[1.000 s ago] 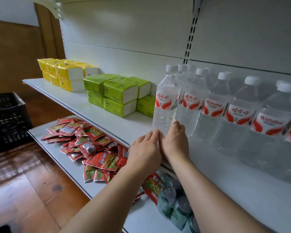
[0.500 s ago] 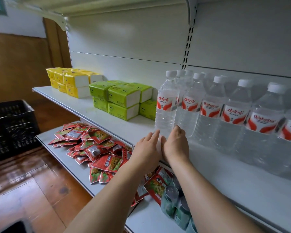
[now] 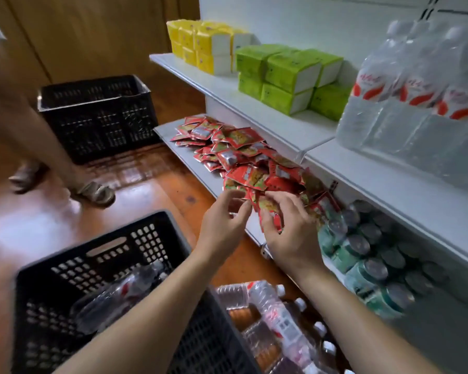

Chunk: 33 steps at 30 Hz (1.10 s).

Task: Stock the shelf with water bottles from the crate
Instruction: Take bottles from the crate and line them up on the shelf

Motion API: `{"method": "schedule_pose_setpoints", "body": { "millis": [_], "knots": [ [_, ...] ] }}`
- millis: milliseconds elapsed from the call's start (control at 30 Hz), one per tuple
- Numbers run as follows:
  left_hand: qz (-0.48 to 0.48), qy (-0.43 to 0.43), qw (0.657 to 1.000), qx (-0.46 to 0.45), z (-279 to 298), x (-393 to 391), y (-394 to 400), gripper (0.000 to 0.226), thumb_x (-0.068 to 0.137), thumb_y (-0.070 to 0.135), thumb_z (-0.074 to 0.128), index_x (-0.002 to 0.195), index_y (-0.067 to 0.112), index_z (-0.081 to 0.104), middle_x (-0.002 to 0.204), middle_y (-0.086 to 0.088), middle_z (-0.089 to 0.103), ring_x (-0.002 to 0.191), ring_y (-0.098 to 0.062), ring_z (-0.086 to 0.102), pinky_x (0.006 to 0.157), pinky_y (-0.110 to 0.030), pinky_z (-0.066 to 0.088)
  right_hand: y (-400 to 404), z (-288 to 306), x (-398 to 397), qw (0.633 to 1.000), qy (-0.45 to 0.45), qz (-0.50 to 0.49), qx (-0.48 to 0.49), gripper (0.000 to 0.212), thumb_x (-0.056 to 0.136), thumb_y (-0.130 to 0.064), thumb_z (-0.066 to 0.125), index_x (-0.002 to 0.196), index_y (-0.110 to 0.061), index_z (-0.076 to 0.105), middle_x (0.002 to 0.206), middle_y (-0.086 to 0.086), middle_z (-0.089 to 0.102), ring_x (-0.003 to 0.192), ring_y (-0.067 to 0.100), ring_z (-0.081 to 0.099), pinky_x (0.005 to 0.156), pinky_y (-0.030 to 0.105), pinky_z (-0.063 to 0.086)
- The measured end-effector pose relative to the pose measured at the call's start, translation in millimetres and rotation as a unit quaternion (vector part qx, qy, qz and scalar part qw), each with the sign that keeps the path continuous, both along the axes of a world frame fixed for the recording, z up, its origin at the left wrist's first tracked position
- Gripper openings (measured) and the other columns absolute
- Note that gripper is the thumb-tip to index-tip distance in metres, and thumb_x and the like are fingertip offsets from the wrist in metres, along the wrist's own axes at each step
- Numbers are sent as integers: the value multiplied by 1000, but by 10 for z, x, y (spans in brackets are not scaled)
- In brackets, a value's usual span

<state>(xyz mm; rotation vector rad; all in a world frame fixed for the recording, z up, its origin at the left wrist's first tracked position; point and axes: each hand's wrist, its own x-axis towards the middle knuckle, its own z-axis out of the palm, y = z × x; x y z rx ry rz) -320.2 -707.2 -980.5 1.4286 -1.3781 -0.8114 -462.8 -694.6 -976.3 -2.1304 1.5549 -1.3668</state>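
Observation:
Clear water bottles (image 3: 405, 103) with red-and-white labels stand in rows on the white upper shelf (image 3: 389, 179) at the right. A black plastic crate (image 3: 106, 255) sits below me at the left, with a water bottle (image 3: 119, 295) lying inside it. My left hand (image 3: 222, 233) and my right hand (image 3: 292, 233) hover side by side in front of the lower shelf, above the crate's far corner. Their fingers are loosely curled and hold nothing. My forearms hide part of the crate.
Red snack packets (image 3: 241, 155) and green cans (image 3: 368, 255) fill the lower shelf. Yellow boxes (image 3: 206, 47) and green boxes (image 3: 287, 74) share the upper shelf. More bottles (image 3: 276, 319) lie at the bottom. A second black crate (image 3: 97, 114) and another person's sandalled feet (image 3: 92, 193) are on the wooden floor.
Both hands have left the upper shelf by the bottles and dropped in front of the lower shelf. My view has tilted down, bringing the near crate into sight.

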Motion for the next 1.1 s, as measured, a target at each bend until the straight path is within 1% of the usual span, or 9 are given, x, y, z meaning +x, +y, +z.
{"method": "schedule_pose_setpoints", "body": {
  "millis": [133,233,300,367,433,533,700,900,1100],
  "knots": [
    [58,-40,993,90,-534,682,462,13,96,34,64,105,25,68,94,12,71,90,2,66,81,-25,54,434,-464,661,991,-9,114,72,30,92,-15,59,122,-13,63,112,-1,64,101,12,62,88,26,53],
    [124,-61,978,158,-892,1073,734,9,96,32,61,101,28,67,91,11,72,90,-4,67,83,-33,55,669,-750,1038,981,-17,158,110,31,91,-9,60,122,-14,63,111,-3,64,100,10,61,89,18,49],
    [153,-102,958,221,-1150,1332,865,10,97,30,57,100,26,66,95,7,72,94,-14,68,79,-30,50,753,-990,1278,974,-4,166,152,34,91,-10,61,125,-15,62,115,-3,64,105,8,60,93,15,46],
    [163,-162,922,311,-1446,1581,983,18,97,30,53,106,21,66,105,-2,73,102,-23,66,78,-30,46,789,-1314,1489,954,12,166,247,39,93,-17,60,132,-16,57,122,-1,61,111,14,60,98,27,49],
    [127,-187,894,387,-1769,1785,1091,30,98,32,50,121,17,62,121,-7,68,112,-28,63,88,-32,47,784,-1648,1648,916,34,148,370,46,96,-24,59,140,-16,50,130,2,57,116,21,58,100,37,49],
    [34,-202,855,477,-2190,1894,1185,48,99,34,45,142,13,44,143,-15,51,130,-33,51,106,-38,42,787,-2084,1807,862,81,116,487,53,97,-29,56,146,-15,42,137,6,55,122,24,54,102,32,43],
    [16,-262,845,466,-2524,1876,1101,54,99,42,42,148,18,37,139,-17,55,129,-38,50,107,-42,42,788,-2642,1991,811,69,85,574,63,97,-27,57,153,-14,30,140,13,56,124,30,56,102,33,42],
    [-10,-197,860,471,-2714,1862,1175,27,95,25,49,111,20,71,115,-6,72,108,-27,65,92,-34,53,848,-2885,1930,803,35,35,594,49,91,-41,64,133,-22,47,124,7,66,113,30,61,92,35,48],
    [50,8,877,479,-2822,1866,1280,27,94,8,51,112,13,71,106,-7,74,101,-24,68,96,-39,54,801,-2934,1971,795,93,24,599,73,72,-61,72,125,-19,47,117,7,63,109,29,62,86,36,51]
  ]
}}
